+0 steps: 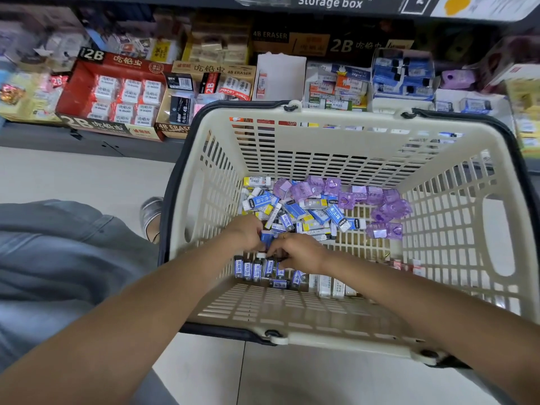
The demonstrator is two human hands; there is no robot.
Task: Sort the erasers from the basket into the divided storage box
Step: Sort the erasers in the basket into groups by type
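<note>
A cream plastic basket (pixel 455 229) with dark handles stands on the floor in front of me. Inside lies a heap of blue-sleeved erasers (pixel 295 211), with purple clear-cased ones (pixel 380 200) to the right. A row of dark blue erasers (pixel 251 268) stands along the near side. Both my hands are down in the basket, close together. My left hand (pixel 245 232) grips a blue eraser (pixel 266 238). My right hand (pixel 298 252) has its fingers curled among the erasers beside it; what it holds is hidden.
A low shelf behind the basket carries display boxes of erasers: a red 2B box (pixel 117 95), a 4B box (pixel 210 89) and a box of blue erasers (pixel 403 74). My knee (pixel 58 258) is at the left. Pale floor tiles (pixel 73 176) surround the basket.
</note>
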